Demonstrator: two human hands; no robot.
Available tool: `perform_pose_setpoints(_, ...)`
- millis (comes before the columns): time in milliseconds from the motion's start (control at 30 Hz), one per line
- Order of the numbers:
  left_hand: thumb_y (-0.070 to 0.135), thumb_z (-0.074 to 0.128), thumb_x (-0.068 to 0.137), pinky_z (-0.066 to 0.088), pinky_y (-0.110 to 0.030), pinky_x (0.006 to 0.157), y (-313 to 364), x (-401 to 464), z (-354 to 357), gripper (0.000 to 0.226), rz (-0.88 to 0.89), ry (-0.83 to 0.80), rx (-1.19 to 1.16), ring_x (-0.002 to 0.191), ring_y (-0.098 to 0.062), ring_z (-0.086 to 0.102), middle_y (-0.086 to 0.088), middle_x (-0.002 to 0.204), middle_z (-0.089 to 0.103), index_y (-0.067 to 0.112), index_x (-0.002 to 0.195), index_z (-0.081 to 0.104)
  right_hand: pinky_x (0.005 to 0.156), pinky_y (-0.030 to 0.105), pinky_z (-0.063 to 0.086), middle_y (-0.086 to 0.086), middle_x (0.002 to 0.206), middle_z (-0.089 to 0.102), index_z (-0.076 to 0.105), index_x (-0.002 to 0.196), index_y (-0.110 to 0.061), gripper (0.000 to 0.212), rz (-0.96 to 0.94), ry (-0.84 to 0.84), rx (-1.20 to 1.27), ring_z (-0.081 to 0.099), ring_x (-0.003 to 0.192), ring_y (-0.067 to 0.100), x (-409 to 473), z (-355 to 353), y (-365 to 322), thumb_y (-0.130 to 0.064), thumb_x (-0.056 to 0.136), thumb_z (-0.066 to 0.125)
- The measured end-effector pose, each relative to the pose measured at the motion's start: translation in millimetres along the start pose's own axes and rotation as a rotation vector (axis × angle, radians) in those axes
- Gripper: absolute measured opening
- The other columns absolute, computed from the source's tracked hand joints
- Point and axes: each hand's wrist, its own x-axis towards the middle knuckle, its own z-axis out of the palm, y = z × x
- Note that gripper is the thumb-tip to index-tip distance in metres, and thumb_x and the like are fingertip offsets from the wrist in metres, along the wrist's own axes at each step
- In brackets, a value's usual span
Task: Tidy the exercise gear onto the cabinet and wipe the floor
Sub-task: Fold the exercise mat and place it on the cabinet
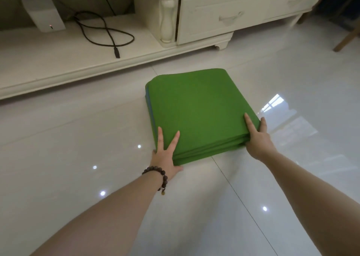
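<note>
No writing is showing on anything here. A folded green mat [198, 107] is lying flat on the glossy white tile floor [78, 139], just in front of the cream cabinet [224, 16]. The left hand [167, 154] is resting on the mat's near left corner, fingers straight and spread on top, thumb down by the floor. The right hand [257, 137] is gripping the near right corner, one finger lying on top and the others wrapping the edge. A beaded bracelet [157, 176] is circling the left wrist. A black cable [105, 32] is coiling on the cabinet's low shelf beside a white box [44, 12], and ceiling lights and a window are glinting in the tiles.
</note>
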Motion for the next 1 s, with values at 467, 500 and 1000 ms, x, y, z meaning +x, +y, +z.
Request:
perform_pose_setpoints(467, 0.005, 0.079, 0.071, 0.024, -0.03, 0.111, -81, -67, -37, 0.099, 0.095, 0.326, -0.195, 0.136, -0.022, 0.024, 0.028, 0.151, -0.021, 0.058, 0.136, 0.028, 0.105, 0.042, 0.034, 0.012, 0.148, 0.014, 0.0, 0.138, -0.06, 0.098, -0.177, -0.131, 0.129, 0.037, 0.111, 0.039, -77, 38, -46, -0.029, 0.079, 0.073)
perform_pose_setpoints(500, 0.007, 0.081, 0.07, 0.022, -0.029, 0.111, -95, -82, -43, 0.098, 0.083, 0.353, -0.183, 0.134, -0.017, 0.022, 0.026, 0.152, -0.02, 0.058, 0.136, 0.028, 0.105, 0.041, 0.032, 0.011, 0.149, 0.012, 0.001, 0.14, -0.057, 0.098, -0.218, -0.124, 0.151, 0.036, 0.111, 0.037, -91, 45, -57, -0.029, 0.079, 0.073)
perform_pose_setpoints(1000, 0.029, 0.07, 0.082, 0.052, -0.039, 0.085, -183, -203, -42, 0.102, -0.237, 0.408, 0.199, 0.108, -0.037, 0.057, -0.015, 0.158, -0.013, 0.052, 0.139, -0.011, 0.111, 0.062, 0.012, 0.017, 0.157, -0.009, -0.029, 0.139, -0.041, 0.111, -0.415, 0.015, -0.4, 0.008, 0.143, 0.04, -160, 111, -152, -0.052, 0.08, 0.065)
